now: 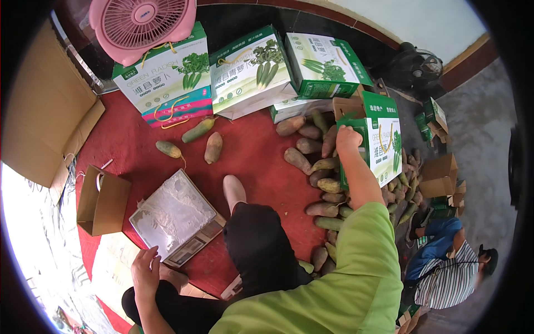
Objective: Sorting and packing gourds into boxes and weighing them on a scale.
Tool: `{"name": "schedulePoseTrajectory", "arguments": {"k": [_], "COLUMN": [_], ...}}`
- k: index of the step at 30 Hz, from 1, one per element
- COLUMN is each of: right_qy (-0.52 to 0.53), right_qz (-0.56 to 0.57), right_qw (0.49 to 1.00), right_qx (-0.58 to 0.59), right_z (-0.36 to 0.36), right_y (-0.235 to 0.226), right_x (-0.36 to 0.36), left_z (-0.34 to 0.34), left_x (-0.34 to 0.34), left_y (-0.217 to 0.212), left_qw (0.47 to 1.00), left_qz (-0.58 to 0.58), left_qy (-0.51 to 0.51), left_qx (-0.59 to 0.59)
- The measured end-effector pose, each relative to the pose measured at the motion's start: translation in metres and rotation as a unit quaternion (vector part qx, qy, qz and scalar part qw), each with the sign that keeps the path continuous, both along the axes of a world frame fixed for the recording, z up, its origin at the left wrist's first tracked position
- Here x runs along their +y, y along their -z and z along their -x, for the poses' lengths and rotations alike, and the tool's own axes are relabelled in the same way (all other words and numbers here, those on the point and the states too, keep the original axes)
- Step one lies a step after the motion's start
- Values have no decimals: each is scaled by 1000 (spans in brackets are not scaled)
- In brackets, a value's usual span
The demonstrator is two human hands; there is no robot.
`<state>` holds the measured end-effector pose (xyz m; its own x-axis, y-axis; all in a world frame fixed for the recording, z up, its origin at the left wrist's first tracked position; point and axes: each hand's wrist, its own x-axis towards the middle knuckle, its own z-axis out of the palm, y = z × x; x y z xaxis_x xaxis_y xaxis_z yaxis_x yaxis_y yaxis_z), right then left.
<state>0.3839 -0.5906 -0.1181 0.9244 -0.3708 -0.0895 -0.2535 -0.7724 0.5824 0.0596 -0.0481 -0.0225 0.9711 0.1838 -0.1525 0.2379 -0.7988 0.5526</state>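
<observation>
My right hand [349,140] is closed on the left upper edge of a green and white gift carton [384,147], whose brown inner flap stands up. That carton sits tilted over a large pile of green radishes [322,209] to my right. Low on the left, my left hand [146,273] is held with fingers apart and slightly bent, with nothing visible in it. Just beyond it is a weighing scale [175,209], its flat top wrapped in wrinkled clear plastic. A few loose radishes [213,147] lie on the red carpet ahead.
Several printed cartons [253,75] line the far side, with a pink fan [144,25] above the left one. An open brown box [103,203] stands left of the scale. A black fan [414,67] is at far right. Another person [448,278] bends at lower right.
</observation>
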Motion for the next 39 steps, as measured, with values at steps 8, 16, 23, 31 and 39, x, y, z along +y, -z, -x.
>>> {"name": "schedulePoseTrajectory", "arguments": {"k": [8,16,23,31,39], "right_qy": [-73,-223,-419,-764,-875], "right_qz": [-10,-190,-455,-352,-299], "right_qw": [974,793,601,438,356], "right_qx": [-214,-534,-507,-316,-134], "right_z": [73,114,110,112,149], "right_y": [-104,-238,-266,-290,-279], "right_x": [-57,-60,38,257,363], "left_z": [18,36,41,51,64], "left_x": [2,22,26,53,78], "left_y": [-15,0,-15,-19,-41], "left_qw": [999,995,996,956,874], "left_qz": [5,-19,2,-31,-81], "left_qy": [11,20,-15,-139,-299], "left_qx": [-46,-91,-84,-258,-374]}}
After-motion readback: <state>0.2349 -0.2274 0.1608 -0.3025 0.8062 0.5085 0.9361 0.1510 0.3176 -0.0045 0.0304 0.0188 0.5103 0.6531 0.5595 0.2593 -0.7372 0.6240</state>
